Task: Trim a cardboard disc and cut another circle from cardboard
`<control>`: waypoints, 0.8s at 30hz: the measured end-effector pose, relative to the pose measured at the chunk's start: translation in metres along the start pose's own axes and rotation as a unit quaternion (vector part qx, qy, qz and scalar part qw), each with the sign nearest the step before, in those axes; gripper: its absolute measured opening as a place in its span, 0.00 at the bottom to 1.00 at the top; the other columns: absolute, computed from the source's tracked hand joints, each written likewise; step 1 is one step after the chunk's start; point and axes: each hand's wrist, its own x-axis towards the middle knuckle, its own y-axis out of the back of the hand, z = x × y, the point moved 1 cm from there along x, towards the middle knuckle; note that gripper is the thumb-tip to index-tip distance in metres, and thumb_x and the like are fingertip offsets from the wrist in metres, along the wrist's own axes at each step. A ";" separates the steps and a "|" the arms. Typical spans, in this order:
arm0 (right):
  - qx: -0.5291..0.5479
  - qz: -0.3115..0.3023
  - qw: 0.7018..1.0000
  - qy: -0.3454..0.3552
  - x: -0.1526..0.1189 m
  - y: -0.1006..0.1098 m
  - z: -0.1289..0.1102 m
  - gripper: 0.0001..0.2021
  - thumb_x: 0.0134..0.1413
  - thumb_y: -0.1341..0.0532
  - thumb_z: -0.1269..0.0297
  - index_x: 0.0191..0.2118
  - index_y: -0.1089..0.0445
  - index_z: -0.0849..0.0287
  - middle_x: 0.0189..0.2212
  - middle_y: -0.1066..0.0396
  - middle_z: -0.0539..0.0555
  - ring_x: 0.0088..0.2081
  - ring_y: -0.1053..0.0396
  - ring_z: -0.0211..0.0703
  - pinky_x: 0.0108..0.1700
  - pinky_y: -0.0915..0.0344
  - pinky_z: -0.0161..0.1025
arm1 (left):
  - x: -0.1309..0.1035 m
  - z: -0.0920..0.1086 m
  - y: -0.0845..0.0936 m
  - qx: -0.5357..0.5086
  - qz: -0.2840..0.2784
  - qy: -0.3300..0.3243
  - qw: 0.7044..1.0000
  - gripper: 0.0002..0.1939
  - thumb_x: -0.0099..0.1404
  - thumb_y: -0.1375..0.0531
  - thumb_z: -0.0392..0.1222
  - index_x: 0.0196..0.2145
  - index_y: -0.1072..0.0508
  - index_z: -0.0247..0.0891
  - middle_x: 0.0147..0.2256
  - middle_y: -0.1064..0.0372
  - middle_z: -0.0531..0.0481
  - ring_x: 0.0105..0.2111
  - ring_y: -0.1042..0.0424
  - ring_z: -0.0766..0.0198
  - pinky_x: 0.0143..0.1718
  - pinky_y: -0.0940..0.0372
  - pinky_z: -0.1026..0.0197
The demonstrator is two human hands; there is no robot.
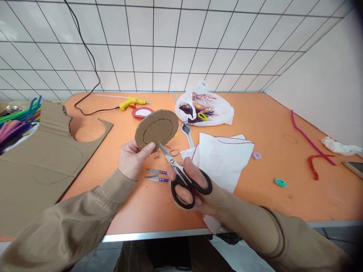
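My left hand [132, 158] grips the cardboard disc [158, 129]; my right [193, 185] grasps black-handled scissors [173, 163], blades meeting its lower edge.

Khaki-brown left sleeve [68, 223] toward eight o'clock, with a cuff; matching right sleeve [306, 238] toward four, ridged; dark brown trousers [132, 257] near six

Light is bright and even, leaving pale glare on the white wall tiles [166, 28] at far left. Shadows are faint. Wide-angle distortion bends the edges, and the right corners darken.
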 end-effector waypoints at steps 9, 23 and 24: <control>-0.007 0.004 1.000 0.002 0.000 -0.001 0.000 0.24 0.53 0.43 0.39 0.32 0.38 0.58 0.11 0.44 0.40 0.12 0.62 0.26 0.15 0.62 0.28 | 0.000 0.000 0.001 -0.004 0.001 -0.003 1.000 0.09 0.47 0.27 0.44 0.26 0.19 0.40 0.27 0.22 0.51 0.27 0.24 0.64 0.33 0.25 0.60; -0.011 -0.002 0.999 0.042 0.003 0.003 0.004 0.24 0.52 0.41 0.38 0.31 0.37 0.58 0.11 0.48 0.39 0.15 0.58 0.29 0.19 0.56 0.31 | 0.005 -0.002 -0.003 -0.091 0.030 0.057 0.994 0.14 0.41 0.25 0.44 0.27 0.20 0.37 0.30 0.21 0.48 0.33 0.22 0.58 0.34 0.24 0.59; -0.011 -0.010 0.999 0.040 0.002 0.002 0.004 0.25 0.51 0.41 0.38 0.31 0.37 0.58 0.11 0.48 0.39 0.15 0.57 0.29 0.19 0.55 0.31 | 0.007 -0.002 -0.001 -0.097 0.042 0.054 0.993 0.15 0.41 0.25 0.43 0.28 0.20 0.37 0.31 0.21 0.48 0.33 0.22 0.57 0.33 0.25 0.60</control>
